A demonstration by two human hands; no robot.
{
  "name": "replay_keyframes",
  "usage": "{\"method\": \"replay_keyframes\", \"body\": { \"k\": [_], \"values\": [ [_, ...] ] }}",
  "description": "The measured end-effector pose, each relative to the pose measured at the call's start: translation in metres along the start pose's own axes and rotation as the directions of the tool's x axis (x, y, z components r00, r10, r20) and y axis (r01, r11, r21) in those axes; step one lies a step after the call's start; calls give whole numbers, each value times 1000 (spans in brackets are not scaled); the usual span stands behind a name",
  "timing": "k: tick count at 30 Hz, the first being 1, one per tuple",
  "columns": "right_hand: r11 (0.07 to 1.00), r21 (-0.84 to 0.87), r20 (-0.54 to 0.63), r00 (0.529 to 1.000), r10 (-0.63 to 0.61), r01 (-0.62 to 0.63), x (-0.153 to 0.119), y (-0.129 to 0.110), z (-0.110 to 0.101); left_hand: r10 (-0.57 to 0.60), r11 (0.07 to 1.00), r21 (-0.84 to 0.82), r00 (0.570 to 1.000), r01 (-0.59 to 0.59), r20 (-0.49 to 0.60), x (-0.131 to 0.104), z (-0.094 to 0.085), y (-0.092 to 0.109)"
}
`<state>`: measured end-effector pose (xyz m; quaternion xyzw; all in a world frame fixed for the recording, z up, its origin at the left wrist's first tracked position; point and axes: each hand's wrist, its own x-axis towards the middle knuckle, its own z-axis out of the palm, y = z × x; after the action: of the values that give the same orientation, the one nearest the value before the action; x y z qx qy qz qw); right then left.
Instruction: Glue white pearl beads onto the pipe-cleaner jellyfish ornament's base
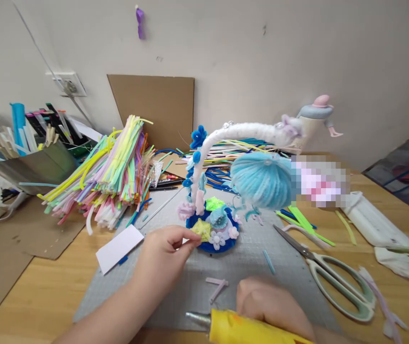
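My left hand [165, 253] pinches the edge of a yellow fuzzy star [201, 230] between thumb and forefinger. The star is at the left front of a round blue base [213, 248] that carries small pale flowers [217, 240] and a light-blue shell shape [219, 218]. A white wrapped arch [240, 131] rises from this base, and a light-blue ribbed dome [262, 180] hangs under its end. Near the front edge, my right hand [272, 303] is closed round a yellow glue gun [247, 328], its metal nozzle pointing left. The gun's handle is mostly hidden.
Scissors [333, 277] lie on the right of the grey mat [125, 298]. Bundled pipe cleaners [118, 172] and a metal holder of sticks [36, 167] stand at left. A white card [120, 248] and short pale strips [218, 290] lie nearby. Cardboard [157, 110] leans on the wall.
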<state>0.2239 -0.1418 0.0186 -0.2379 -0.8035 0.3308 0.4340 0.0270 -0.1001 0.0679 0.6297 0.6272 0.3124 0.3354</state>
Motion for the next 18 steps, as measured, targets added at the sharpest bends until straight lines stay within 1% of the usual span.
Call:
{"method": "replay_keyframes", "body": {
  "k": [1, 3, 6, 9, 13, 16, 18],
  "values": [
    [1000, 14, -42, 999, -26, 27, -1, 0, 3, 28, 992, 122, 999, -31, 27, 0, 1, 6],
    [995, 39, -106, 991, -85, 90, -2, 2, 8, 45, 943, 326, 997, -62, 60, 3, 2, 20],
    [983, 58, -135, 977, -166, 175, -3, 4, 12, 40, 867, 494, 998, -58, 47, 12, 7, 36],
    [971, 63, -141, 965, -219, 230, -4, 5, 11, 30, 816, 577, 999, -35, 19, 19, 12, 44],
    [959, 51, -138, 953, -270, 279, -6, 5, 8, -9, 750, 662, 1000, 5, 3, 25, 17, 49],
    [947, 55, -191, 934, -301, 316, -7, -1, 5, -27, 728, 685, 1000, 9, 16, 28, 19, 52],
    [948, 60, -240, 926, -290, 312, -9, -7, 2, -43, 712, 702, 999, 17, 19, 30, 21, 54]
  ]
}}
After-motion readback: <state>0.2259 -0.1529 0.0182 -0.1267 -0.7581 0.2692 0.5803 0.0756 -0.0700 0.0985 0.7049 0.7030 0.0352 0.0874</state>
